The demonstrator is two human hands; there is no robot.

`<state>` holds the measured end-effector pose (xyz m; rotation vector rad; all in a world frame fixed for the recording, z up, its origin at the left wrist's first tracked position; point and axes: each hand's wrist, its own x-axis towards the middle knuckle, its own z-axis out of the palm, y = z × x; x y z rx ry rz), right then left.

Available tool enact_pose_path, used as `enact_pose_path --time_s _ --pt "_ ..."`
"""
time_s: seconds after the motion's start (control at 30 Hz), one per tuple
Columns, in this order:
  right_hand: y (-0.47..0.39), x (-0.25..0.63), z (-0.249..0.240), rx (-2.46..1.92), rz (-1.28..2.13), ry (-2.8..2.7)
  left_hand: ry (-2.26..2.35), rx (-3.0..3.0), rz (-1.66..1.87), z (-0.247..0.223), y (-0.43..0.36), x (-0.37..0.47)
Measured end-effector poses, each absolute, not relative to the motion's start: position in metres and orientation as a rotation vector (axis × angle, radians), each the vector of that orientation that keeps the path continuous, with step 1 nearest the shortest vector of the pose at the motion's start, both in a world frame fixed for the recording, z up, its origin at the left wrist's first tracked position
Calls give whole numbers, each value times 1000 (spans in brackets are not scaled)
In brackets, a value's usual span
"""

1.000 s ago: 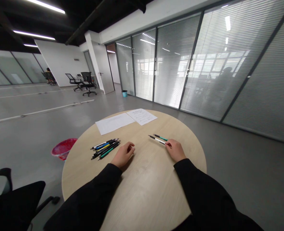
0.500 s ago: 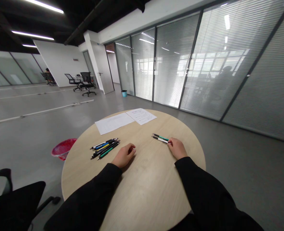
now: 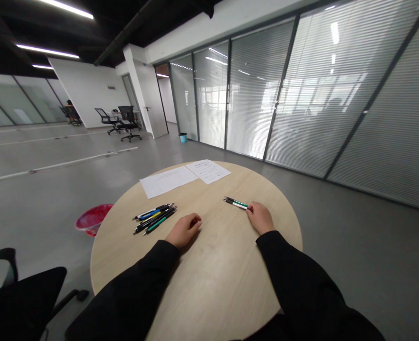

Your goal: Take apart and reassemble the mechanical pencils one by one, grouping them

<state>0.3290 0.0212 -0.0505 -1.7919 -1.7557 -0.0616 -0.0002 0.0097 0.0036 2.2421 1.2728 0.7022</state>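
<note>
My right hand (image 3: 261, 218) is on the right side of the round wooden table (image 3: 216, 279), its fingers closed on the near end of a white pen (image 3: 238, 204). Right beside that pen lies a green pen (image 3: 240, 202), almost touching it. Resting on the table left of the middle, my left hand (image 3: 184, 229) has curled fingers with a gap between thumb and fingertips, and nothing shows in it. A pile of several pens (image 3: 155, 219), black, blue, yellow and green, lies to the left of my left hand.
Two printed paper sheets (image 3: 168, 181) lie at the table's far edge. A red basket (image 3: 93, 219) stands on the floor at the left, with a black chair (image 3: 24, 303) nearer. Farther off are office chairs (image 3: 127, 121) and a blue bin (image 3: 183, 138).
The white pen has shifted slightly toward the green one, so the gap between them is narrower. My right hand has moved slightly with it. My left hand has barely moved.
</note>
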Motion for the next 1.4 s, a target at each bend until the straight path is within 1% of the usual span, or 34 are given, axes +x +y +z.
enact_pose_path --time_s 0.37,0.8,1.4 --pt "22 329 -52 -1825 -32 -1703 1290 2277 644 5 9 -1" --pt "24 329 -54 -1872 -65 -1665 1257 2241 710 4 10 -2" --pt "28 330 -57 -1891 -83 -1662 1261 2263 695 5 9 -1"
